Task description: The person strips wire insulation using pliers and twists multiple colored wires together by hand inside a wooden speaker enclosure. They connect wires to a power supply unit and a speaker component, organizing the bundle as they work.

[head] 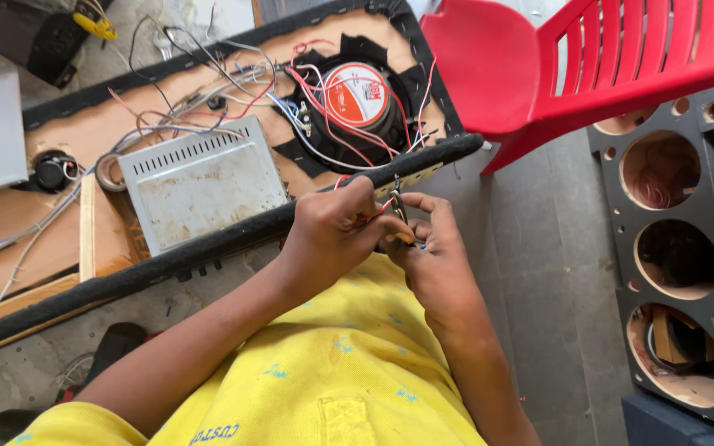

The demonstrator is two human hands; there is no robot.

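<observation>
- Both hands met at centre of frame, just above a yellow shirt [349,363], fingertips touching over a small metal tool [397,201].
- Left hand [336,227] curled tight, fingers together, clamped on thin red wire [371,216] and seemingly on lower part of tool; exact grip hidden behind knuckles.
- Right hand [431,248] also curled, fingers closed around tool from right side; thumb pressed in toward left hand.
- Tool standing roughly upright, long axis up-and-down in frame, tip poking out above both hands toward black edge of cabinet [208,248]. Kind of tool too small to tell: cutter or stripper, perhaps.
- Wire end lying between the two hands, neither nearer; running from left fingers toward tool.
- Directly beyond hands, upper centre: open wooden cabinet on its back, round speaker [361,99] with red-and-white magnet, tangle of red, white and blue wires [307,107] leading to it.
- Left of that, centre-left: scuffed white metal box [200,182] with vent slots, touching cabinet floor.
- Upper right: red plastic chair [588,58], near hands but apart.
- Right edge: grey panel [679,248] with round cut-outs, well apart.
- Nothing between hands and cabinet edge; loose wires near speaker closest clutter.
</observation>
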